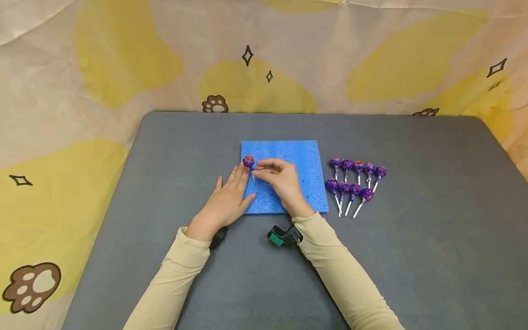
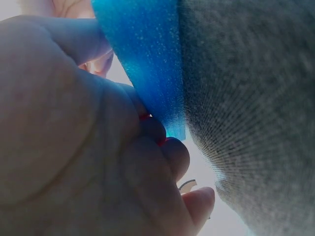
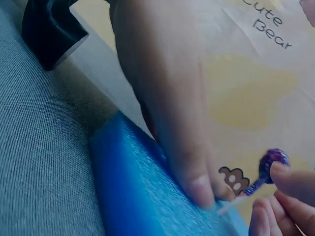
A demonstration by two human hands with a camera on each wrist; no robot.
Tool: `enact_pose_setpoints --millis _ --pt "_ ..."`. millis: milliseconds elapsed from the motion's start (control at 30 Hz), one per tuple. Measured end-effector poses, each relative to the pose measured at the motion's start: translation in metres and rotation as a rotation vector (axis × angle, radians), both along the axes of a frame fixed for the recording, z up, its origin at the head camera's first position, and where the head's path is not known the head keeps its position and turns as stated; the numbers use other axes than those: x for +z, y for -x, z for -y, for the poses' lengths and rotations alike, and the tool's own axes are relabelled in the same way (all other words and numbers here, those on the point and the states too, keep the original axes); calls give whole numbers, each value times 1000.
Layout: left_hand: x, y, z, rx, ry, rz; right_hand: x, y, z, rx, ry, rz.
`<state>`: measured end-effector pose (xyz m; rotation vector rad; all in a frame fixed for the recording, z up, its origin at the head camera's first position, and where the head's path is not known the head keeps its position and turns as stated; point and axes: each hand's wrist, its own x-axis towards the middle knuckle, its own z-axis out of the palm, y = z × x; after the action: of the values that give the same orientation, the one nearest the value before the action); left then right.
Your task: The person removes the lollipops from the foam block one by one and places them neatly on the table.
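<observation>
A blue foam block (image 1: 284, 153) with small dark holes lies on the table. My left hand (image 1: 228, 197) rests along its left edge, fingers extended and thumb on the top face. The left wrist view shows the fingertips against the side of the foam (image 2: 147, 54). Over the block's left part, my right hand (image 1: 282, 181) pinches a lollipop (image 1: 248, 161) between thumb and index finger, its purple and red wrapped head up. In the right wrist view the lollipop (image 3: 272, 163) tilts, its white stick pointing down at the foam near the left hand.
Right of the block, several purple-wrapped lollipops (image 1: 366, 194) lie in two rows, white sticks toward the near side. The grey table (image 1: 433, 256) reaches back to a patterned cloth (image 1: 288, 41). Each wrist wears a black band; the right one (image 1: 284, 235) has a green patch.
</observation>
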<state>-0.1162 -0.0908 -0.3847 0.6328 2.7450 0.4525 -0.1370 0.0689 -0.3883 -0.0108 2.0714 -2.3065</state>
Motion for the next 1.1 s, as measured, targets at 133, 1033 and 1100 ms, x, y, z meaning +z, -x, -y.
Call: enact_pose_setpoints --millis 133,1033,1100 --pt "-1 0 -1 -5 -4 -1 -2 4 5 -31 -37 -15" --pt "0 1 -1 -1 6 1 -8 2 13 -80 -403 -179" --pt "0 0 -1 4 -1 2 -9 2 13 -88 -408 -192"
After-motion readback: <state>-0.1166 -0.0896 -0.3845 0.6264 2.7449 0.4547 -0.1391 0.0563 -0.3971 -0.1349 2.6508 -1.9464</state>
